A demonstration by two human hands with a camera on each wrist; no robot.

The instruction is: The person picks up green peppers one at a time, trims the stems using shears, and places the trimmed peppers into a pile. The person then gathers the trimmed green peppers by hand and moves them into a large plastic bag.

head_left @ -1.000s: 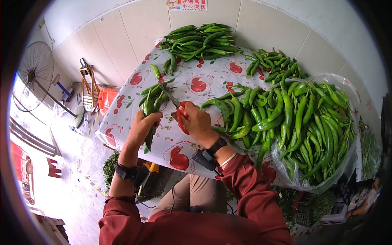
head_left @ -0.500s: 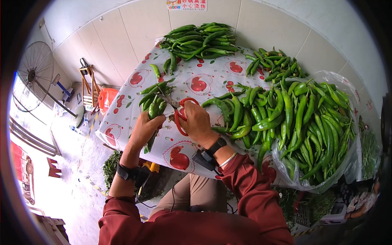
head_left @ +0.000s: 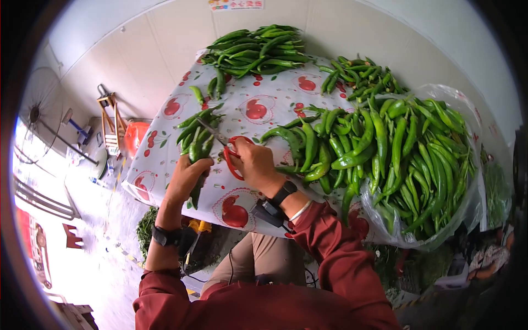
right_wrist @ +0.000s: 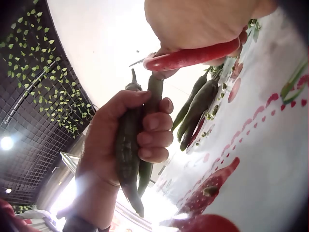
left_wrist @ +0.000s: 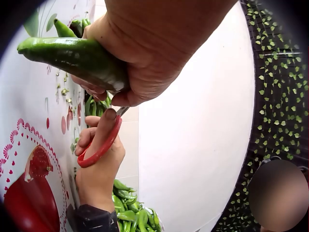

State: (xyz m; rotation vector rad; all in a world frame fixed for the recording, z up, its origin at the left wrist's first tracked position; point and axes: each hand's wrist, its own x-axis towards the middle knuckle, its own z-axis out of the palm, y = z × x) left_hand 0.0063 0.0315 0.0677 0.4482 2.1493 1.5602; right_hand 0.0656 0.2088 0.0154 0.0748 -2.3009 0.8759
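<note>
My left hand [head_left: 187, 175] grips green peppers [head_left: 195, 152] upright over the table's left part; in the right wrist view its fingers curl round two long peppers [right_wrist: 128, 150]. My right hand [head_left: 256, 165] holds red-handled scissors [head_left: 233, 158], with the blades pointing up and left toward the tops of the held peppers. In the left wrist view a finger and the red handle [left_wrist: 100, 151] show just below the left hand [left_wrist: 149, 46]. A few more peppers [head_left: 190, 129] lie on the cloth beyond the left hand.
A patterned cloth [head_left: 181, 143] covers the table. A pepper pile [head_left: 256, 52] sits at the back, a smaller one [head_left: 366, 77] at the back right. A clear bag [head_left: 434, 239] with many peppers fills the right side. Small green bits are scattered on the cloth. A fan [head_left: 36, 114] stands left.
The head view has shifted slightly, moving the scene left. The scissor blades, spread at the pepper tops half a second ago, now look closer together. Both hands keep their holds.
</note>
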